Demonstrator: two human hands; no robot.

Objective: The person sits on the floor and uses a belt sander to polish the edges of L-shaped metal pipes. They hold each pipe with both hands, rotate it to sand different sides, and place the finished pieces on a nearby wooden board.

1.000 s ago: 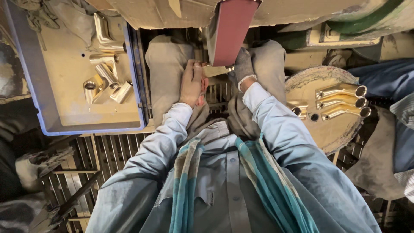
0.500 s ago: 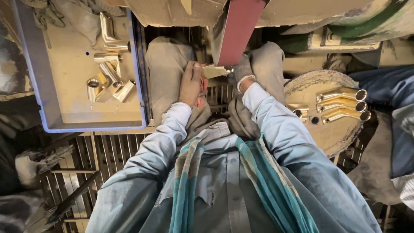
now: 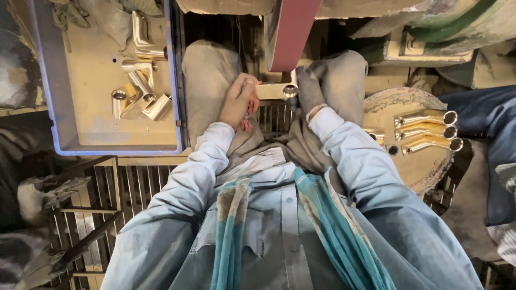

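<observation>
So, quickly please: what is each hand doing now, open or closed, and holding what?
Left hand: closed on one end of the brass fitting.
Right hand: gloved, closed on the fitting's other end, under the red sanding belt.

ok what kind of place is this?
Likely a metal polishing workshop: a red abrasive belt with a brass part held against it, a blue tray of brass fittings, and finished pieces on a round stand.
</observation>
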